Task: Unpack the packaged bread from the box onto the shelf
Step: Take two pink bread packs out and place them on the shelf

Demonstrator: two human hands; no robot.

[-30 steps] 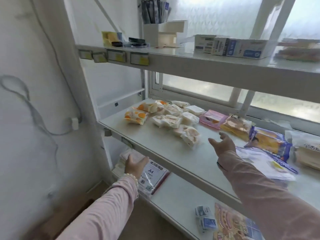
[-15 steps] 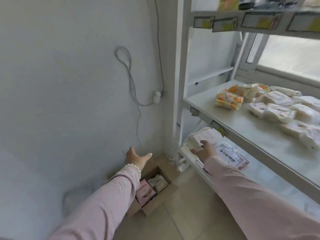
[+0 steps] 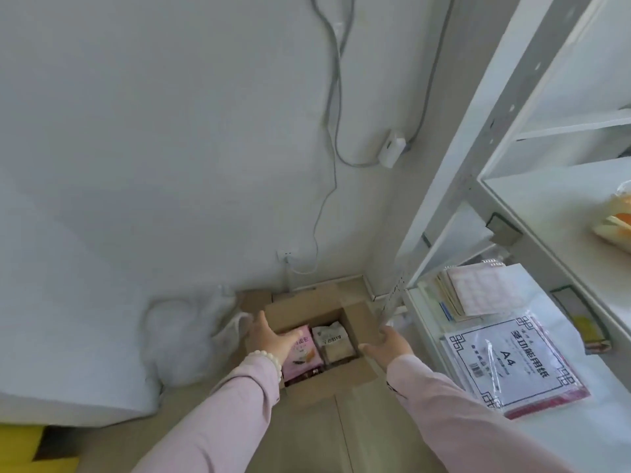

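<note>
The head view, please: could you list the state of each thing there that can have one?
Cardboard box: open, flaps out.
Pink bread pack: in the box, sealed.
Pale bread pack: in the box, beside it.
Left hand: open, empty.
Right hand: open, empty.
A4 paper pack: flat on the lowest shelf.

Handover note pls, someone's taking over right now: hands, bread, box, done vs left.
Left hand: open, empty, over the pink bread packet in the open brown cardboard box on the floor.
Right hand: open, empty, above the box's right side.
A beige bread packet lies beside the pink one.
Done: one orange-printed bread packet shows on the white metal shelf.
Left: grab both packets and shelve them.
</note>
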